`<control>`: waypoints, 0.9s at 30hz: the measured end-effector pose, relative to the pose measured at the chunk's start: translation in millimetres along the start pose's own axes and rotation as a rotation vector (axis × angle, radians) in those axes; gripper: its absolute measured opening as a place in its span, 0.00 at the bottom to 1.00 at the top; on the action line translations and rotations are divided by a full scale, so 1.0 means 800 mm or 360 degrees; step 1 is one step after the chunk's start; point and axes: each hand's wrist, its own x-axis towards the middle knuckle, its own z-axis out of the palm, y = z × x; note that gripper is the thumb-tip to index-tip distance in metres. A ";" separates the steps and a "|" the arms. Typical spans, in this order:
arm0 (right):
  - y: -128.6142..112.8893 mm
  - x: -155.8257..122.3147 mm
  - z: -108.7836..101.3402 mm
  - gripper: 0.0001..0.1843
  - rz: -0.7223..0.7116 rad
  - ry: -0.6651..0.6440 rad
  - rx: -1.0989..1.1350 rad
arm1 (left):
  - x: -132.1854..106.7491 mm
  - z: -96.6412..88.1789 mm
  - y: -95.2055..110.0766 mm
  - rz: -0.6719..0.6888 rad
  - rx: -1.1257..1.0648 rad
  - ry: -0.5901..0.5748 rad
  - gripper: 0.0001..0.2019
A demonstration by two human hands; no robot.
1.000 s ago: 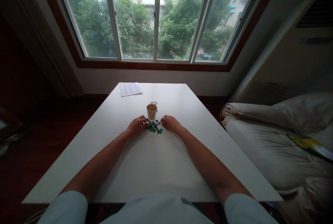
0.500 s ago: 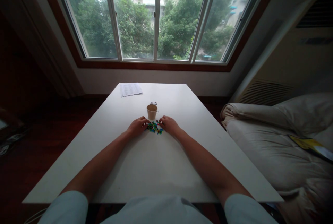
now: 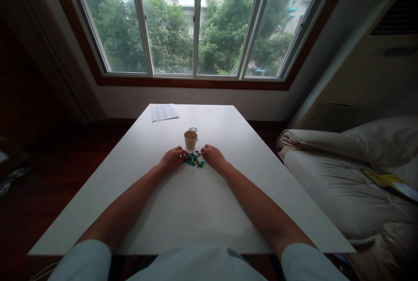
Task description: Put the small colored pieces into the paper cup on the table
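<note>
A small pile of tiny coloured pieces (image 3: 193, 159), blue, green and yellow, lies on the white table (image 3: 183, 202). Just behind it stands a tan paper cup (image 3: 190, 140). My left hand (image 3: 171, 158) rests at the pile's left edge with its fingers curled and the tips pinched at the pieces. My right hand (image 3: 212, 156) lies at the pile's right edge, fingers bent with their tips at the pieces. What the fingertips hold is too small to see.
A sheet of printed paper (image 3: 163, 112) lies at the table's far left corner. A small dark ring-like thing (image 3: 193, 129) sits behind the cup. A bed with light bedding (image 3: 352, 176) stands close to the table's right side. A wide window fills the far wall.
My right hand has shifted slightly towards the pile and the cup. My left hand has stayed in place.
</note>
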 end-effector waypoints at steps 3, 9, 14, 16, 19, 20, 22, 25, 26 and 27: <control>0.003 0.001 0.001 0.15 0.0005 0.0017 0.0032 | 0.000 0.001 -0.001 -0.0004 0.0003 0.0004 0.12; 0.003 0.001 0.002 0.14 -0.0016 0.0011 0.0024 | 0.000 0.002 -0.002 -0.0007 0.0010 -0.0006 0.12; -0.001 0.000 -0.001 0.14 0.0007 0.0007 0.0005 | 0.000 0.003 -0.003 0.0014 0.0004 0.0005 0.12; -0.004 -0.001 -0.004 0.14 0.0018 -0.0014 -0.0008 | 0.000 0.003 -0.002 0.0011 0.0008 0.0018 0.11; -0.007 -0.002 -0.008 0.15 0.0038 -0.0044 -0.0040 | 0.000 0.002 0.000 0.0009 0.0015 0.0028 0.11; -0.008 -0.002 -0.009 0.15 0.0039 -0.0048 -0.0049 | 0.000 0.002 0.001 0.0011 0.0016 0.0026 0.11; -0.009 -0.002 -0.010 0.15 0.0036 -0.0051 -0.0057 | 0.000 0.001 0.002 0.0019 0.0015 0.0017 0.12; -0.011 -0.002 -0.011 0.15 0.0040 -0.0047 -0.0051 | 0.000 0.002 0.002 0.0020 0.0021 0.0019 0.12; -0.011 -0.003 -0.012 0.15 0.0039 -0.0046 -0.0048 | 0.000 0.002 0.001 0.0016 0.0023 0.0025 0.11; -0.012 -0.003 -0.012 0.15 0.0036 -0.0045 -0.0045 | 0.000 0.004 0.000 0.0010 0.0024 0.0033 0.11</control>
